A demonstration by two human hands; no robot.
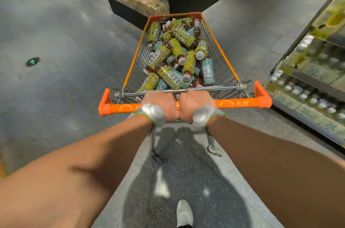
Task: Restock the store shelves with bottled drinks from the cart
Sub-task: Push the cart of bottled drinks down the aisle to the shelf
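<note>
Push: we go slow, hold tight and turn right.
Cart [132, 63]: we keep it straight so nothing bumps.
Left hand [161, 103]: its fingers wrap round the orange handle [121, 108].
Bottles [177, 54]: piled in the cart, just past our fingers, not touching them.
Right hand [196, 102]: its fingers wrap the handle too; it touches the left hand.
Drink shelf [306, 85]: near, on our right; we should stop the cart beside it.

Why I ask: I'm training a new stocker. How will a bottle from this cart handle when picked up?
The bottles look full of dark liquid, so they are probably hefty for their size. They are round and lie loosely heaped in the cart, so lifting one may make its neighbours roll or shift. They look glossy-wrapped, perhaps a bit slippery.
</note>
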